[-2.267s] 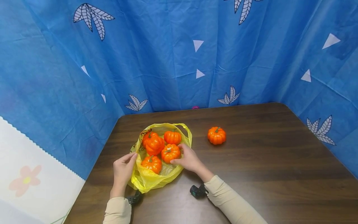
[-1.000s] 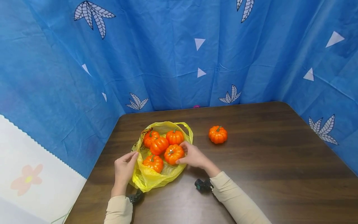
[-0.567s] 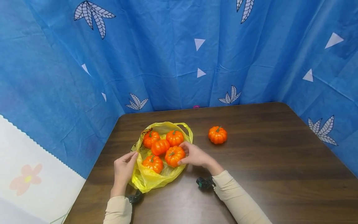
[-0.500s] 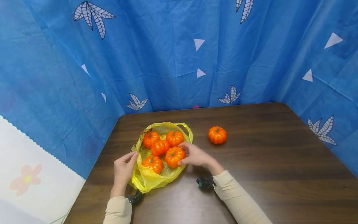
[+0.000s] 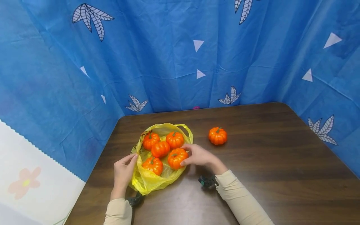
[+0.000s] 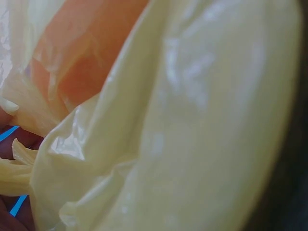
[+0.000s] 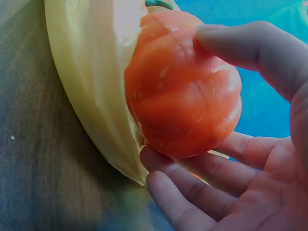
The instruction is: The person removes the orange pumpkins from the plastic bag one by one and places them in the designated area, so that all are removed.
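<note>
Left hand [image 5: 123, 173]: fingers pinching the left rim of a thin yellow plastic bag [image 5: 150, 183], its mouth spread open. Right hand [image 5: 200, 156]: thumb and fingers grasping a glossy ribbed orange pumpkin [image 5: 177, 159] at the mouth's right side. Four similar orange pumpkins [image 5: 160, 149] lie inside the bag; a green-stemmed orange pumpkin [image 5: 217, 137] rests apart, to its right, on the dark brown wood-grain surface [image 5: 275, 156].

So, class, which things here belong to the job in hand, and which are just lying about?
Job:
yellow bag, pinched by the left hand
held pumpkin, in the right hand
four other pumpkins inside the bag
probably the lone pumpkin on the table

Background:
blue curtain
white flowered cloth
</note>
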The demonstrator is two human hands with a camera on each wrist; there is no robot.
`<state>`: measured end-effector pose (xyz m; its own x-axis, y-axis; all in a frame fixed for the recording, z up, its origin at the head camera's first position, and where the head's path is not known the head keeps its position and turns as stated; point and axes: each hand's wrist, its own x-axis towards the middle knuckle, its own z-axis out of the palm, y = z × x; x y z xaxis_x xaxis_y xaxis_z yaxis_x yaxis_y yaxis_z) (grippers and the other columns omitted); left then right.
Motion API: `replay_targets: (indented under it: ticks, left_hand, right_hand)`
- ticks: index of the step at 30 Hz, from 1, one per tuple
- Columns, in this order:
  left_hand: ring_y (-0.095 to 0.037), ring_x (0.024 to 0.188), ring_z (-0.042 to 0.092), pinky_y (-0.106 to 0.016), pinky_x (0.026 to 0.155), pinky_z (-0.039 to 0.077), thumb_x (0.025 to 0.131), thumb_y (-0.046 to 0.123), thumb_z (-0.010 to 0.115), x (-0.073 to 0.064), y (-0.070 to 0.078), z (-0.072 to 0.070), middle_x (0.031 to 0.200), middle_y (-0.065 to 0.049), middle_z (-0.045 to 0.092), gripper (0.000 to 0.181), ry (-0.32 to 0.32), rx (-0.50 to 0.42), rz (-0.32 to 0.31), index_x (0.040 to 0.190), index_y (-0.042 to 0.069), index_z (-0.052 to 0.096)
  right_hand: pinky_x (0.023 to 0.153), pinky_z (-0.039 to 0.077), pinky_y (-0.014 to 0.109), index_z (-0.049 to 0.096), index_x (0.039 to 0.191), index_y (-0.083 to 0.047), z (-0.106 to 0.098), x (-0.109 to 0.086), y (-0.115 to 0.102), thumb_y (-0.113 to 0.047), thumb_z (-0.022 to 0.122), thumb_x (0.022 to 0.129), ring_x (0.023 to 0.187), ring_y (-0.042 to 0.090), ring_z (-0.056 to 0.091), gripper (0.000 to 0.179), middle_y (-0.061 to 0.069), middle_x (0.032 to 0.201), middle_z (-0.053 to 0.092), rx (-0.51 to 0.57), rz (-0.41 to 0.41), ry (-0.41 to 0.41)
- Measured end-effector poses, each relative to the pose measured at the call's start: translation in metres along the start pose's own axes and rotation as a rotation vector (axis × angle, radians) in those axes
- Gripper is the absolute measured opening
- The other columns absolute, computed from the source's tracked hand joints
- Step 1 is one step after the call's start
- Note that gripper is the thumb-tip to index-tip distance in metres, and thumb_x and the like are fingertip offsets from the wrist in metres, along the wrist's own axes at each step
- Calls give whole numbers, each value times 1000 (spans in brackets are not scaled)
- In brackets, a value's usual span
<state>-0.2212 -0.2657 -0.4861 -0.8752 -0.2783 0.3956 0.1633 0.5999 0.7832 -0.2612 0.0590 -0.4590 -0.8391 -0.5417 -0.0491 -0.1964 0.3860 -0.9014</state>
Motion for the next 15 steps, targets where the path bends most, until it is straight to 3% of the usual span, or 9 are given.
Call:
replay_targets:
  ticks: [5,9,15]
  left_hand:
    - [18,83,55,3,77,41,92,14,73,0,-1,0,102,-18,77,20,6,1,15,105,0,78]
    - [17,82,55,3,76,42,91,12,74,0,-2,0,100,-17,77,18,21,1,41,103,0,78]
    - [17,83,55,3,76,42,92,15,73,0,-2,0,101,-18,77,19,18,8,29,104,0,78]
  right_hand:
    - [91,52,32,60,120,-6,-3,-3,-2,-18,84,76,99,20,60,52,11,122,63,18,11,17]
    - [91,52,35,58,119,-5,-6,-4,-4,-18,84,75,99,21,60,53,11,118,63,17,15,31]
    - [106,47,47,52,134,-7,-13,-7,-4,-21,84,76,116,26,57,68,15,138,55,17,33,46]
